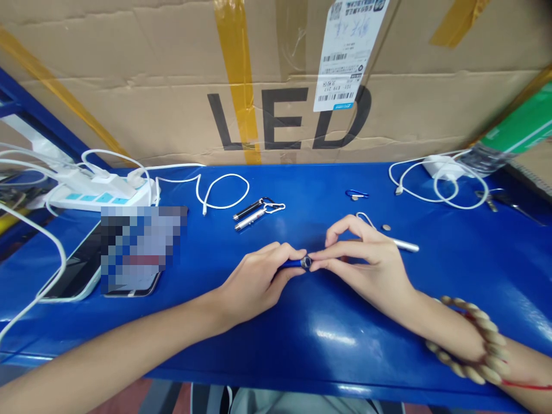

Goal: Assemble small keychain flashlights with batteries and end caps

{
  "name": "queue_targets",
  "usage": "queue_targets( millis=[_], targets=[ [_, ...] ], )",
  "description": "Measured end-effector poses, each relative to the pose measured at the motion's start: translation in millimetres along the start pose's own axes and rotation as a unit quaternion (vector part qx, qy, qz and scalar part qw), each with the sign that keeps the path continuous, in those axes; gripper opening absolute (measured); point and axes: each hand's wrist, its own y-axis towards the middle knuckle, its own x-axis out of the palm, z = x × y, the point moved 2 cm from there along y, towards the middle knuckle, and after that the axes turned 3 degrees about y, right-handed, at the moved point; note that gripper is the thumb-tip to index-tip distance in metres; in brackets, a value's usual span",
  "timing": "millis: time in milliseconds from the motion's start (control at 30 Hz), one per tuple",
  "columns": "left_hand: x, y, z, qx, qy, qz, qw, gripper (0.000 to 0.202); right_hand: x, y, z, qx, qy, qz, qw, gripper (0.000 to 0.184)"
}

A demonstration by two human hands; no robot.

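Observation:
My left hand (pixel 262 275) is closed around a slim blue keychain flashlight (pixel 292 264), its round dark metal end pointing right. Thumb and fingers of my right hand (pixel 363 260) are pinched against that end; whether a small part sits between the fingertips is hidden. Behind my right hand lie a silver tube (pixel 406 245) and a small round button cell (pixel 386 227). A pale wire-like clip (pixel 365 218) shows beyond its fingers. Farther back is a blue carabiner clip (pixel 357 194) with a small metal piece beside it.
Left of centre lie a black penlight (pixel 246 209) and a silver penlight (pixel 250 219) with clips. Two phones (pixel 77 270), a power strip (pixel 103 198) and white cables (pixel 228 205) occupy the left. Keys (pixel 487 199) and another cable (pixel 448 202) lie right. A cardboard box (pixel 172 86) walls the back.

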Motion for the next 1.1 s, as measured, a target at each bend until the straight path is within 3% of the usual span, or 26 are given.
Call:
queue_targets(
  millis=[733,933,1100],
  targets=[
    [-5.9,3.0,3.4,0.004,-0.009,-0.008,1.0,0.018,0.7,3.7,1.1,0.044,0.045,0.0,0.998,0.003],
    [-4.7,1.6,1.7,0.038,0.003,0.008,0.999,0.015,5.8,4.1,5.4,0.095,0.098,-0.034,0.99,0.006],
    [-5.4,3.2,1.4,0.036,0.02,-0.002,0.999,0.024,7.3,4.7,7.1,0.122,0.111,-0.048,0.985,0.009]
  ],
)
